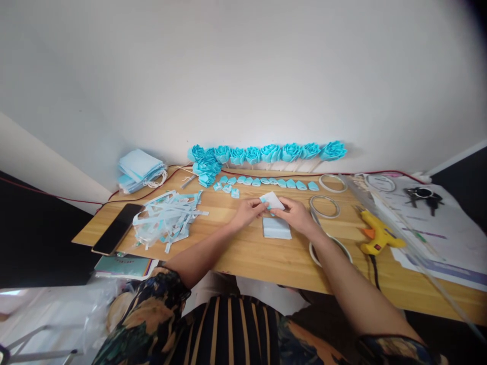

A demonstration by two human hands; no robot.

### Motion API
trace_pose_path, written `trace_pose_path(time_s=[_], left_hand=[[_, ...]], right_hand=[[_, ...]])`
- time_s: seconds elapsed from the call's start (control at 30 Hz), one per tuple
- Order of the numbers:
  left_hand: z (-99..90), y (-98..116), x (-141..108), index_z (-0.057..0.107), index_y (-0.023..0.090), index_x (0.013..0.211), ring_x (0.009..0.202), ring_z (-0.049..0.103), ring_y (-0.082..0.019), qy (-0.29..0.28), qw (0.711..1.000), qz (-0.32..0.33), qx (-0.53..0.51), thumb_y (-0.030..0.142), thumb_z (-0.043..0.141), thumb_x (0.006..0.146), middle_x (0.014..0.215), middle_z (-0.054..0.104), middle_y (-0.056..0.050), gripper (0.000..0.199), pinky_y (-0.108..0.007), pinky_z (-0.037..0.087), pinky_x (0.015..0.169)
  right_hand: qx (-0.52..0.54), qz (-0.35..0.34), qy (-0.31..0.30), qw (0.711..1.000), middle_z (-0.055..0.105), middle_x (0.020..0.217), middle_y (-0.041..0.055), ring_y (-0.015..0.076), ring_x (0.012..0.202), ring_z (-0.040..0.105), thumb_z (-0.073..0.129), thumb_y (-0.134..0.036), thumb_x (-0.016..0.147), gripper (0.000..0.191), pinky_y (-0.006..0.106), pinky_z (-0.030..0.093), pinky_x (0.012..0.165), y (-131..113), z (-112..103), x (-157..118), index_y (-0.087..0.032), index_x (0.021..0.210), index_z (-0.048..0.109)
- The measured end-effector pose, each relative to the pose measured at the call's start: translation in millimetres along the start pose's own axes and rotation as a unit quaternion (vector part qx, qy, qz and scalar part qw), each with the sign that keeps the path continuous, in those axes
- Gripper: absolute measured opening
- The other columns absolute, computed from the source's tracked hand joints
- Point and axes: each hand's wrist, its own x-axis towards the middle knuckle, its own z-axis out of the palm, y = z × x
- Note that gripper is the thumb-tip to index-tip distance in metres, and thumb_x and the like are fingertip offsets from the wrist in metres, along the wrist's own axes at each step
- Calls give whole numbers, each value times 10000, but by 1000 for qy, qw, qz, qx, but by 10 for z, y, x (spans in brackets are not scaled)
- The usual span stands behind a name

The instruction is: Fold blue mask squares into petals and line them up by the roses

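Observation:
Between my two hands is a small pale square of thin sheet [273, 201] with a bit of blue at its left edge. My left hand [248, 212] pinches its left side, and my right hand [296, 215] grips its right side. Just below, a stack of pale blue squares [277, 228] lies on the wooden table [228, 243]. Behind my hands runs a row of small folded blue petals [279, 183], with a few more folded pieces [227, 188] to the left. Blue artificial flowers [270, 153] on sticks lean along the wall.
On the left lie a heap of cut strips [167, 218], a phone [117, 229] and a pile of blue masks [140, 168]. Tape rolls [324, 206], a yellow glue gun [378, 234] with its cord, keys [423, 196] and papers [452, 228] are on the right.

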Motion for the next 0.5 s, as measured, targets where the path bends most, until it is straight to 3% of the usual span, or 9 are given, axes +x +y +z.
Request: trace_pose_path(time_s=[0.1,0.2,0.33,0.5], left_hand=[[-19,-1,11,628,140,694,539,465,-91,19,999,17,-19,624,666,710,590,548,12,486,-239,370,546],[-87,27,36,658,144,1034,529,474,-85,82,994,44,-60,544,661,760,667,590,14,485,-234,387,532],[-275,126,89,404,163,1423,515,487,-84,198,970,89,-112,415,653,792,696,603,32,723,-224,379,510],[-569,325,167,101,183,1543,494,503,-86,281,937,75,-194,281,574,832,703,622,42,860,-213,374,499]], right_hand=[[26,-3,-3,1000,740,852,19,186,708,652,658,-359,757,340,262,499,639,1,5,7,-182,1040,726],[40,-4,10,999,753,932,24,203,747,666,663,-344,746,411,283,513,669,-6,9,11,-193,1127,706],[17,-16,28,999,752,916,28,201,746,646,670,-355,742,374,273,486,658,-16,0,8,-189,1072,731],[28,-22,13,999,729,864,15,175,714,611,666,-364,759,342,254,447,643,-39,-14,-7,-186,1044,732]])
